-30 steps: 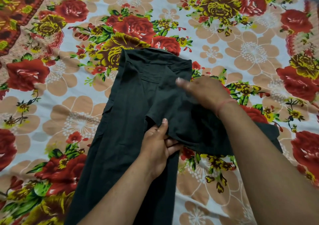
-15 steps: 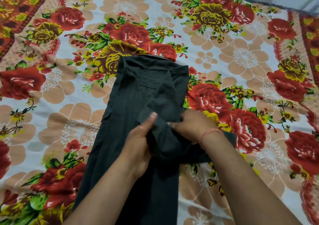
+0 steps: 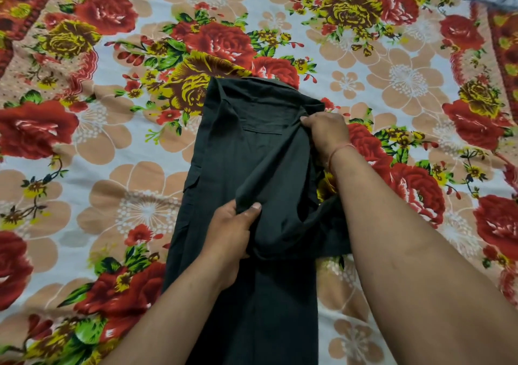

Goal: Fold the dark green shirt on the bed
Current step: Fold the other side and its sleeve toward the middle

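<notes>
A: Where is the shirt (image 3: 244, 224) lying?

B: It is lying lengthwise down the middle of the bed (image 3: 392, 84), on the flowered sheet, collar end far from the person, already narrowed to a long strip.

A: What is the left hand (image 3: 228, 241) doing?

B: It is pinching a bunched fold of cloth between thumb and fingers near the middle of the strip. I judge it is pinning that spot so the body of the shirt is not sliding while the other side is being worked.

A: And the right hand (image 3: 326, 132)?

B: Its grip is closing on the right edge just below the collar, knuckles up. The loose cloth between the two hands, probably the sleeve side, is sagging in a soft hump, so it seems to be drawing that flap in over the back to square the edge.

A: Anything still out of place?

B: A bit of cloth is sticking out on the sheet under the right forearm, still waiting to be tucked in.
</notes>
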